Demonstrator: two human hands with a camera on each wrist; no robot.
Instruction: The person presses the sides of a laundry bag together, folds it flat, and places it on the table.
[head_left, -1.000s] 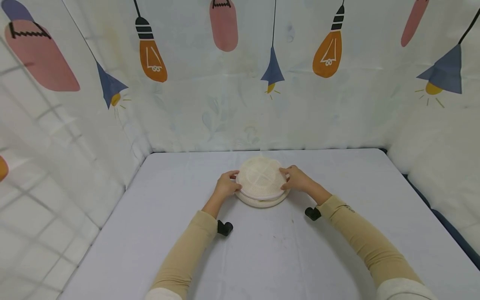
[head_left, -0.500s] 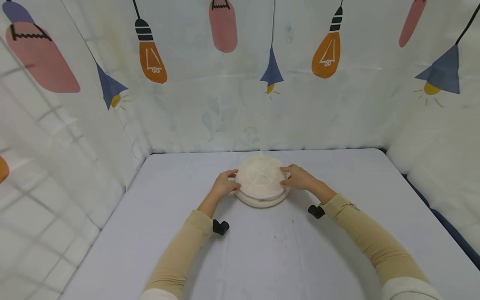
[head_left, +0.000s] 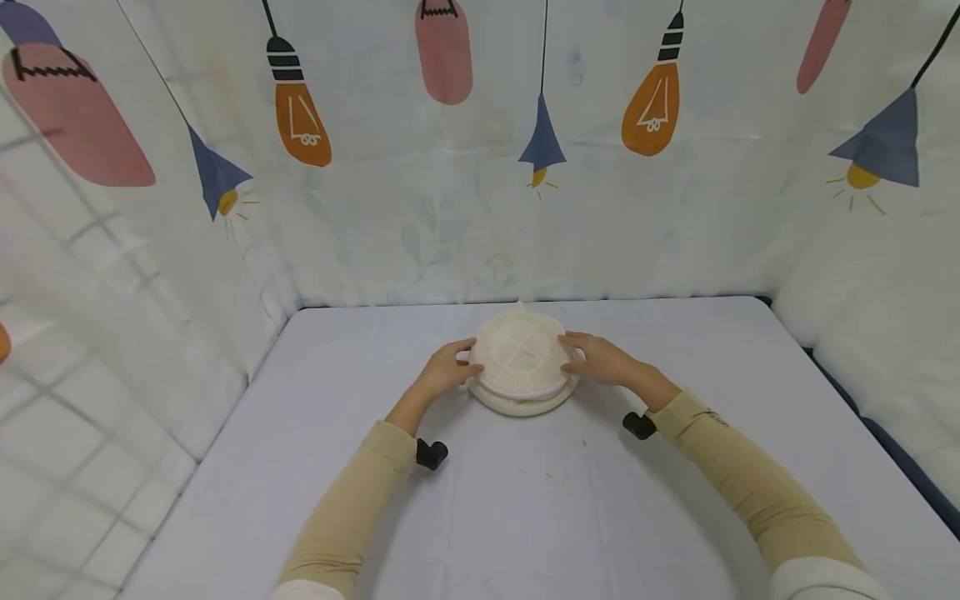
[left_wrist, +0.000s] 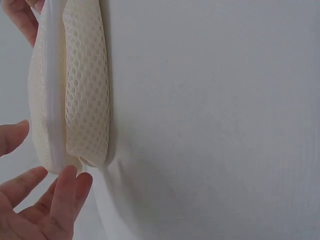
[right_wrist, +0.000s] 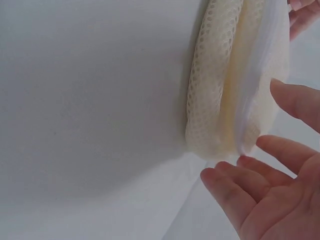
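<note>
Cream round mesh bag (head_left: 521, 350) lies flat on the white-covered desk (head_left: 525, 500), toward the far edge, a hand at each side. Left hand (head_left: 446, 367): wide, thumb apart from the extended fingers, fingertips at the bag's left rim. Right hand (head_left: 600, 358): likewise wide, fingers reaching round the right rim, thumb by the upper face. Neither is closed round the bag.

Step in hand, as I judge it: steadying and squaring the bag between both hands. To do it well: work the two sides together with equal, light pressure, since soft mesh should buckle if one side pushes harder. Fingertips are best placed on the white band (left_wrist: 56, 100), probably the firmest part; the upper tier should sit centred over the puffed mesh border (left_wrist: 87, 85), without pinching a fold into the gap between them.

Count: 1 bag, in two tiers; the gap is poorly lit, so two stacked pieces cannot be ruled out. 2 hands. 2 tan sleeves (head_left: 345, 500). 2 black wrist pieces (head_left: 432, 455), one per arm. On the curtain behind: 3 blue lampshades (head_left: 542, 137); 2 whole orange bulbs (head_left: 651, 108), plus an orange sliver at the left edge; 3 pink shapes (head_left: 444, 58).
</note>
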